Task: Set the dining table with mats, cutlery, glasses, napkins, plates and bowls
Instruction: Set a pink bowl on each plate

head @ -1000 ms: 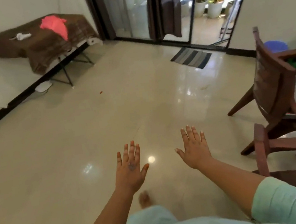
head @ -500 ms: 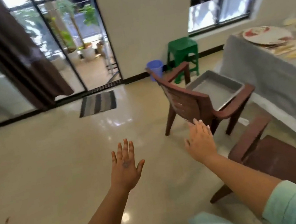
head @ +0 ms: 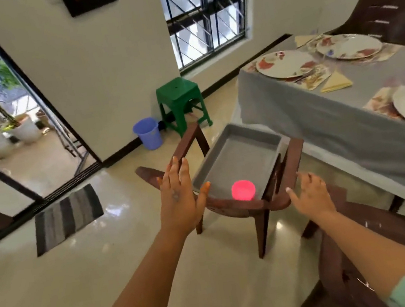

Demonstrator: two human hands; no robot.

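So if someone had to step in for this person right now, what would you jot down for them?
Left hand: open, fingers straight, holding nothing, in front of the tray's near left edge.
Right hand: open, empty, by the chair arm.
Grey tray sits on the brown chair with one pink bowl in it.
Done: the table has its grey cloth, three plates on mats and folded yellow napkins.
Left: the pink bowl to place; no glasses show, cutlery is hard to make out, and part of the table is out of view.
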